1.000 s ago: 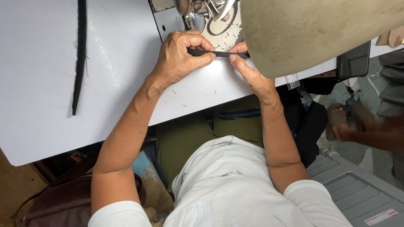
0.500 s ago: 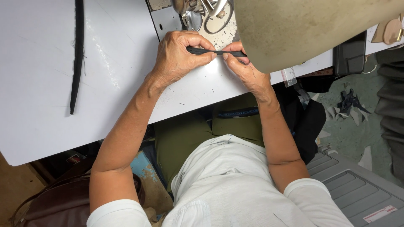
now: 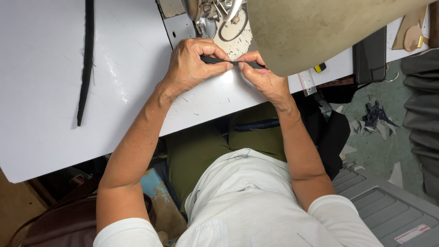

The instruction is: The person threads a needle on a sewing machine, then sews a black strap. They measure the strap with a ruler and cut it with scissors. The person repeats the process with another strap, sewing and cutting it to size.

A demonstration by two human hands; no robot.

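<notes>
here both hands pinch a narrow black strip (image 3: 233, 62) on the white counter (image 3: 45, 114), just before the sewing machine's metal foot (image 3: 208, 20). the left hand (image 3: 192, 66) curls over its left end, the right hand (image 3: 258, 75) nips its right end under the machine's beige body (image 3: 320, 27). a second long black strip (image 3: 85, 59) lies well apart at the left.

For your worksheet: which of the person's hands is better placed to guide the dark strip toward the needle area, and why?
Probably the left hand: it grips the dark strip right below the needle area. The right hand pinches the other end, partly under the machine's body.
</notes>
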